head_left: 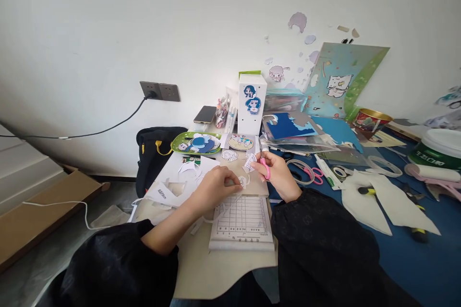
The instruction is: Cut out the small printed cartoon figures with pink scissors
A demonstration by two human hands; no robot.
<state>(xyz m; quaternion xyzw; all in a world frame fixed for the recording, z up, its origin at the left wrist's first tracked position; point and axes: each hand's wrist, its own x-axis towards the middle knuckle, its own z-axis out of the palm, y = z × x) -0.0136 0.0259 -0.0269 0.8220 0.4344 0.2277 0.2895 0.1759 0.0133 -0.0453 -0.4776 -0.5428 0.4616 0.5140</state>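
My left hand point(216, 187) is closed in a pinch on a small white paper cutout point(243, 182) above a gridded pad point(242, 220). My right hand point(276, 172) is wrapped round pink-handled scissors point(264, 162), whose blades point up and left beside another small printed cutout point(249, 161). The two hands are close together, a little apart. Both arms wear black sleeves.
White paper scraps point(169, 192) lie left of the pad. Behind stand a green plate with a blue figure point(196, 143), a round printed picture point(240, 142), a white box with blue stickers point(252, 103), a phone point(204, 114). To the right are other pink scissors point(314, 172), tape rolls, white cloth point(382, 201).
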